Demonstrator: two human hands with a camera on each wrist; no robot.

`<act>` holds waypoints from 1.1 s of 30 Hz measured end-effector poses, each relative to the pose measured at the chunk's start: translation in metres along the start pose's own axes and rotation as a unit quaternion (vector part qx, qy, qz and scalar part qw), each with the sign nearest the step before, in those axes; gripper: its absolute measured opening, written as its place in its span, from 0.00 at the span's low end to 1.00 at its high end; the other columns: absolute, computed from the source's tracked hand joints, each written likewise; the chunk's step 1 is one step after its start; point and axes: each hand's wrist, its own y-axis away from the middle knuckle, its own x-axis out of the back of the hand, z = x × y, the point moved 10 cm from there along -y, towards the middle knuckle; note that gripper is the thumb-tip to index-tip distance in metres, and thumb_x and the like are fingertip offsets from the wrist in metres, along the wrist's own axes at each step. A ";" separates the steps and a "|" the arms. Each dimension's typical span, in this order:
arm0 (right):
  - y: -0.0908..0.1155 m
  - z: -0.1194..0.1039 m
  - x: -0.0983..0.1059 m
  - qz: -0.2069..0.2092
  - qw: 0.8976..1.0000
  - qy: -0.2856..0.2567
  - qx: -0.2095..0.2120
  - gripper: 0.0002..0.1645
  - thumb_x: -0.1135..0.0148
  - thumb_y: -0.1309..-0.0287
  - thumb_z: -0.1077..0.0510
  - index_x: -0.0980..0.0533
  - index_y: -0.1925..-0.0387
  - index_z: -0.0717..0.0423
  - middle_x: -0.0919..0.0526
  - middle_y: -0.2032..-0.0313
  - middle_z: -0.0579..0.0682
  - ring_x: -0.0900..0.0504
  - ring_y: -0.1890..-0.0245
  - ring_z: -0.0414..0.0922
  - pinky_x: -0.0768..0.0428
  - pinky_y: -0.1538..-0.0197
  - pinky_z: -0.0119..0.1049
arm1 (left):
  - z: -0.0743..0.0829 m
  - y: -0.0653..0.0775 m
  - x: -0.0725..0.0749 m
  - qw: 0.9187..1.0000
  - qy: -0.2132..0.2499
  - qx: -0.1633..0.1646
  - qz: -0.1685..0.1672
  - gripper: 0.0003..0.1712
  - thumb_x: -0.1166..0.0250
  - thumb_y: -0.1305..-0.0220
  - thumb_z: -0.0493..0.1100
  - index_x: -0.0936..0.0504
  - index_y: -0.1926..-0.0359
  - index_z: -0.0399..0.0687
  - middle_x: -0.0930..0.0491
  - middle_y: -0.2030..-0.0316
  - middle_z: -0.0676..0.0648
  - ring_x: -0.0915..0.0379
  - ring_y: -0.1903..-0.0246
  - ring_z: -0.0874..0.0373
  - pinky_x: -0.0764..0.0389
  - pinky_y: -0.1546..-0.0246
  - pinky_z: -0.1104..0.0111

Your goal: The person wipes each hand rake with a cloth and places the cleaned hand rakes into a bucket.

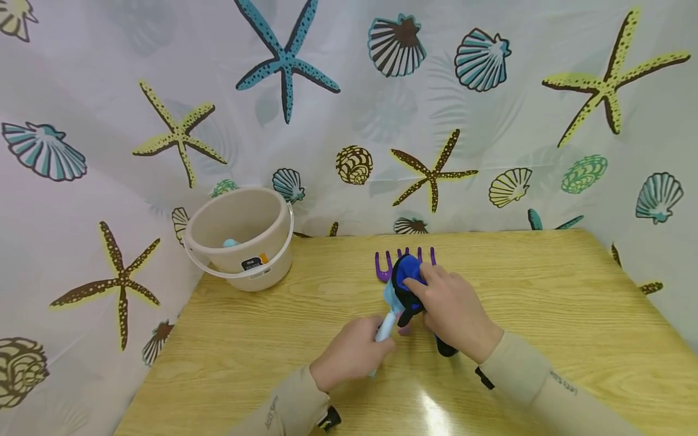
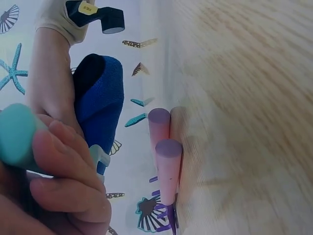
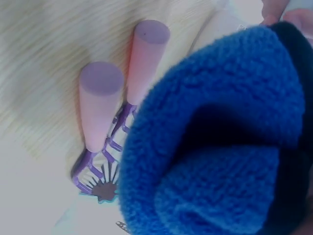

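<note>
My left hand (image 1: 351, 351) grips the handle of a light blue hand shovel (image 1: 386, 327), which slants up and away. Its widening head is mostly hidden behind a fleecy blue cloth (image 1: 411, 269) with black edging. My right hand (image 1: 452, 306) holds this folded cloth against the shovel's head, fingers pressing into it. In the left wrist view, the rounded handle end (image 2: 19, 134) sticks out from my curled left fingers. The cloth (image 3: 210, 122) fills much of the right wrist view, with a deep fold in its middle.
Behind the cloth, two purple hand rakes (image 1: 383, 266) with pink handles (image 3: 101, 107) lie side by side on the wooden table (image 1: 545, 315). A beige bucket (image 1: 272, 266) at the back left has a light blue thing (image 1: 231, 243) inside. A shell-patterned curtain (image 1: 349, 109) encloses the table.
</note>
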 end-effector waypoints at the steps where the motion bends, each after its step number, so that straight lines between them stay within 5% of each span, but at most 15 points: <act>1: 0.000 0.000 0.001 -0.001 1.000 0.001 0.000 0.32 0.24 0.62 0.63 0.17 0.47 0.55 0.19 0.53 0.60 0.17 0.55 0.55 0.14 0.59 0.47 | 0.000 0.000 0.001 1.000 0.001 0.000 0.004 0.05 0.42 0.32 0.43 0.22 0.63 0.46 0.30 0.83 0.53 0.35 0.87 0.62 0.31 0.86 0.70; 18: 0.004 -0.021 0.005 -0.006 0.999 -0.040 0.028 0.31 0.19 0.62 0.61 0.15 0.49 0.51 0.27 0.65 0.50 0.26 0.71 0.43 0.18 0.66 0.37 | -0.005 -0.003 0.009 0.998 0.037 0.011 0.043 0.05 0.39 0.33 0.41 0.23 0.64 0.45 0.28 0.81 0.51 0.33 0.86 0.61 0.31 0.85 0.69; 25: 0.002 -0.010 0.002 0.017 1.000 -0.010 0.016 0.33 0.19 0.62 0.61 0.16 0.48 0.53 0.22 0.58 0.56 0.19 0.62 0.51 0.15 0.61 0.43 | -0.002 -0.002 0.003 0.999 0.048 -0.003 0.022 0.06 0.41 0.33 0.42 0.22 0.63 0.45 0.30 0.83 0.53 0.36 0.87 0.63 0.33 0.85 0.71; 33: 0.001 0.001 0.002 0.030 0.999 0.043 0.006 0.36 0.19 0.65 0.56 0.17 0.47 0.55 0.20 0.48 0.63 0.18 0.51 0.58 0.14 0.56 0.50 | -0.003 -0.001 0.004 0.996 0.089 0.022 0.017 0.08 0.43 0.33 0.45 0.23 0.67 0.47 0.32 0.85 0.53 0.38 0.89 0.61 0.36 0.87 0.70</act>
